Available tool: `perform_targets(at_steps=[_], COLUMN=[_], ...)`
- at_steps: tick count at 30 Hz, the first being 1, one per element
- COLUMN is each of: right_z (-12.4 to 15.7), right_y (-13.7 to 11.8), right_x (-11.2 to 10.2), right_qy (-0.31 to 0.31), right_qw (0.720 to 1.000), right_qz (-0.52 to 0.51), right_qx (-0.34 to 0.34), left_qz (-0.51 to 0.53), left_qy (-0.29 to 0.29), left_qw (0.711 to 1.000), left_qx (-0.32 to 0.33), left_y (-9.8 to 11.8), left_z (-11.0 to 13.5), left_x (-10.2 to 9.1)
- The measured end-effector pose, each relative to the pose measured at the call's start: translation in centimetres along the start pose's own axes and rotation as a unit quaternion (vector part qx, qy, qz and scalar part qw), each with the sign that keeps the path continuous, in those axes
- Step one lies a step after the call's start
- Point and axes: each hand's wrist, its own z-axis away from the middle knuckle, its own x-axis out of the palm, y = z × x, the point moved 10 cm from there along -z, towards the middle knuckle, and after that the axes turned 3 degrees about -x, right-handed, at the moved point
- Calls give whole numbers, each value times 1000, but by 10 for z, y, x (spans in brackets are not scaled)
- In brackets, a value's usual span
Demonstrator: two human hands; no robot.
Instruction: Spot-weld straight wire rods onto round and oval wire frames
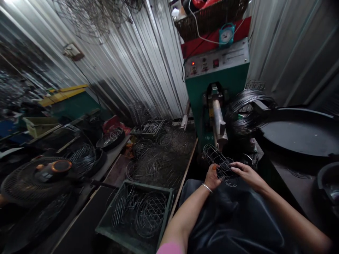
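Observation:
A wire rack (pixel 215 155) with a rounded outline and cross wires is held tilted above my lap, just below the metal arm (pixel 219 120) of a green machine (pixel 193 91). My left hand (pixel 212 178) is closed on the rack's near left side, with an orange wrap on one finger. On its right side my right hand (pixel 242 170) pinches the rack between thumb and fingers. The dark apron (pixel 233 218) lies beneath both hands. Part of the rack is hidden by my fingers.
A green crate (pixel 169 197) with wire racks stands at my left. Beyond it, more wire pieces (pixel 153 167) cover a dark surface. A wire coil (pixel 246 109) and a wide black pan (pixel 291 132) are at the right. A fan (pixel 34 176) stands far left.

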Motion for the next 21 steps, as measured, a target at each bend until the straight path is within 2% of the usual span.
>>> perform_targets(at_steps=[4, 12, 21], right_z=[-3, -17, -10], right_y=[-4, -1, -4], right_x=[-7, -8, -6], right_qy=[5, 2, 9], right_qw=[1000, 998, 997], right_qz=[1, -58, -70], right_qx=[-1, 18, 11], left_qz=[12, 19, 47], left_qy=[14, 32, 21], left_qw=[1000, 999, 998], left_qx=[-8, -29, -34], left_y=[0, -2, 1], left_z=[-4, -8, -6], left_x=[2, -2, -4])
